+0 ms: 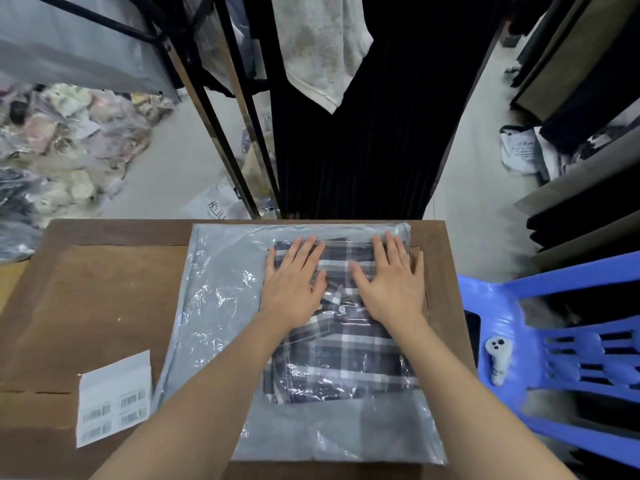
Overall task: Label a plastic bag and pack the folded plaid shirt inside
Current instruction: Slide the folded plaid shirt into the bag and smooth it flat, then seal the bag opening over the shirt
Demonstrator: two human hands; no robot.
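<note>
The two bare forearms come in from the bottom edge, nearest the camera, and run up to the shirt (341, 327), which lies folded inside the clear bag (221, 306) on the table (104, 292). The left hand (294, 282) and right hand (391, 282) both lie flat on the bag over the far half of the shirt, palms down, fingers spread, gripping nothing, pressing the plastic onto the cloth. The shirt sits in the right part of the bag, its long axis running away from the person, straight ahead of both hands; neither hand is clearly nearer, the left over its left edge and the right over its right edge. The bag spreads well past the shirt to the left and toward the person, wrinkled and shiny there. Which end is the mouth I cannot tell, so the next move, likely smoothing out air and closing the bag, hangs on that. No label shows on the bag's visible face; it may be hidden. A label sheet (114, 400) with barcodes lies on the table well to the left of the bag. The table is brown with cardboard on it. A blue chair (561, 341) stands just right of it. Beyond are dark hanging clothes (363, 133), racks, and a heap of bagged goods (62, 143) on the floor.
</note>
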